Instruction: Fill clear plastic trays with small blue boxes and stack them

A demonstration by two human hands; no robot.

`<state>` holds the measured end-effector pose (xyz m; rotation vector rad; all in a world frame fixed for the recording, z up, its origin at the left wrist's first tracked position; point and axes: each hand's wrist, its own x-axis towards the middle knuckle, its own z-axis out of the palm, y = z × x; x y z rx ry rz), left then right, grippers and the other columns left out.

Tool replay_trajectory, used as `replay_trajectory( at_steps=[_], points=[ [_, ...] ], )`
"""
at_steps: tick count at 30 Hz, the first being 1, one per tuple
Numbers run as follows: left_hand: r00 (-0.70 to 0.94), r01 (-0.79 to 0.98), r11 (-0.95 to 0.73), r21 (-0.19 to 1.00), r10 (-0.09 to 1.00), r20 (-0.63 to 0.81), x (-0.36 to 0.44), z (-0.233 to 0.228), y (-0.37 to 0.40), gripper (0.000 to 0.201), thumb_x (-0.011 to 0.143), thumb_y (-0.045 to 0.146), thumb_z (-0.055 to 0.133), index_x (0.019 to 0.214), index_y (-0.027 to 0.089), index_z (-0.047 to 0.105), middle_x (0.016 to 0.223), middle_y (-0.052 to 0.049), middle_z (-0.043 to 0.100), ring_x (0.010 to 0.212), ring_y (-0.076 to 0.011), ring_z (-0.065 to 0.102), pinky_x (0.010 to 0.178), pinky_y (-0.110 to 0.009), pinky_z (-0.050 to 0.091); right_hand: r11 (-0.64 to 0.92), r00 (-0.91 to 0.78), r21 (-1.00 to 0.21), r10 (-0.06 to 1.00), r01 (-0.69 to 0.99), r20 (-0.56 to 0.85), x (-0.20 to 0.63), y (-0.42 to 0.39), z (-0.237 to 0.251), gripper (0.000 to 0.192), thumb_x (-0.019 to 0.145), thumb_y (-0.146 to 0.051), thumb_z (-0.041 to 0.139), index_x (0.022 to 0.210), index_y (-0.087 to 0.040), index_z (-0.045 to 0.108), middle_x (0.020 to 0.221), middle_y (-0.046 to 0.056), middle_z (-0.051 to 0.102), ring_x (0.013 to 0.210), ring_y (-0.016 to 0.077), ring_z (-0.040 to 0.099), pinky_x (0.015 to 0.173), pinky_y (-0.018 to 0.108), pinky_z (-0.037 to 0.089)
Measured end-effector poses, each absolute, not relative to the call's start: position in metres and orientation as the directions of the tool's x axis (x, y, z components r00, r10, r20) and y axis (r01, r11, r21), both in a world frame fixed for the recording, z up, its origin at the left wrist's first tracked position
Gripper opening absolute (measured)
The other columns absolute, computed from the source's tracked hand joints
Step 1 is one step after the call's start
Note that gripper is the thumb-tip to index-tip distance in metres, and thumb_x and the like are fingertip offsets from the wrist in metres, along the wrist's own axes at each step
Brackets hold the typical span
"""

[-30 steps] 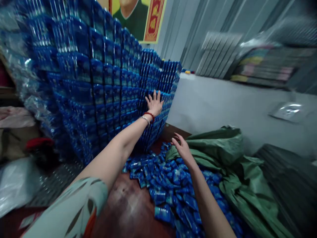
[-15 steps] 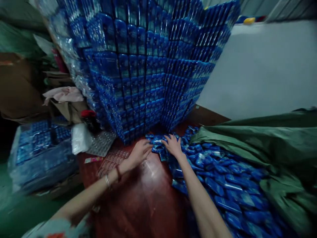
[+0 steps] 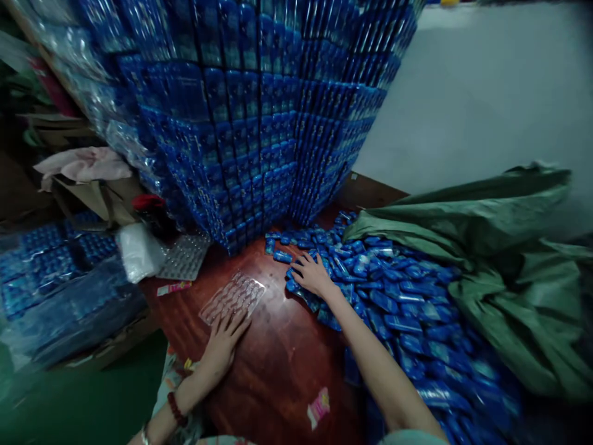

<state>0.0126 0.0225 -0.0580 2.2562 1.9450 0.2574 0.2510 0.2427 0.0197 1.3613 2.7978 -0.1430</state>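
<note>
Nearest the camera, the left hand (image 3: pixel 225 339) lies flat on the dark red desk (image 3: pixel 273 371), its fingers (image 3: pixel 237 321) spread and their tips resting on the near edge of a clear plastic blister tray (image 3: pixel 233 296); it pins the tray and grips nothing. The tray looks thin, light and springy, likely to flex or slide on the glossy wood, so it is best held by its edges or pressed flat. A small pink packet (image 3: pixel 319 408) lies on the desk by the right forearm.

A little further on, the right hand (image 3: pixel 314 276) rests palm down on the near edge of a heap of small blue sachets (image 3: pixel 393 303), fingers (image 3: pixel 301 266) loosely splayed over several of them. Whether any sachet is actually pinched under the palm cannot be seen. The sachets look light, soft and slick in their shiny wrap, prone to slipping over one another; a pinch at a sealed end would probably hold best.

To the right, a green sack (image 3: pixel 509 259) covers part of the heap, so its extent is hidden. Behind stands a tall stack of blue filled packs (image 3: pixel 259 117), cut off at the top. At far left, wrapped bundles (image 3: pixel 55 278) and a second tray (image 3: pixel 185 256) are blurred and dim.
</note>
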Motion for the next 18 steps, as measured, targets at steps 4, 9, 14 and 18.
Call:
replay_trajectory(
  at_steps=[4, 9, 14, 18],
  points=[
    [0.373, 0.877, -0.321, 0.359, 0.924, -0.083, 0.022, -0.050, 0.000, 0.088, 0.065, -0.011, 0.032, 0.143, 0.030, 0.029, 0.147, -0.001, 0.036, 0.138, -0.0253, 0.024, 0.110, -0.055, 0.020, 0.649, -0.650, 0.035, 0.757, 0.760, 0.063, 0.290, 0.192, 0.013, 0.040, 0.094, -0.038, 0.036, 0.130, -0.029, 0.050, 0.150, 0.004, 0.030, 0.138, 0.0299, 0.020, 0.107, 0.060, 0.017],
    [0.691, 0.656, -0.555, 0.512, 0.714, -0.111, 0.031, -0.035, -0.033, 0.091, 0.061, -0.008, 0.037, 0.142, 0.032, 0.028, 0.147, 0.002, 0.036, 0.140, -0.0236, 0.019, 0.113, -0.056, 0.014, 0.634, -0.631, -0.008, 0.772, 0.774, 0.073, 0.316, 0.143, 0.002, 0.043, 0.093, -0.039, 0.042, 0.133, -0.026, 0.048, 0.146, 0.007, 0.037, 0.137, 0.0271, 0.027, 0.110, 0.052, 0.020],
    [0.790, 0.490, -0.610, 0.623, 0.613, -0.020, 0.040, 0.003, -0.030, 0.068, 0.070, 0.004, 0.045, 0.135, 0.025, 0.038, 0.139, -0.003, 0.048, 0.135, -0.0251, 0.031, 0.113, -0.053, 0.015, 0.711, -0.690, -0.152, 0.704, 0.687, 0.169, 0.319, 0.106, -0.014, 0.042, 0.092, -0.036, 0.044, 0.133, -0.025, 0.048, 0.142, 0.006, 0.044, 0.136, 0.0219, 0.029, 0.109, 0.044, 0.029],
    [0.608, 0.536, -0.534, 0.654, 0.782, 0.139, 0.044, 0.014, 0.027, 0.031, 0.089, 0.020, 0.038, 0.117, 0.021, 0.052, 0.116, -0.008, 0.061, 0.114, -0.0197, 0.051, 0.109, -0.044, 0.027, 0.401, -0.285, -0.210, 0.857, 0.892, 0.430, 0.326, 0.099, -0.019, 0.041, 0.095, -0.027, 0.032, 0.130, -0.020, 0.051, 0.136, 0.011, 0.049, 0.134, 0.0243, 0.031, 0.109, 0.053, 0.024]
  ],
)
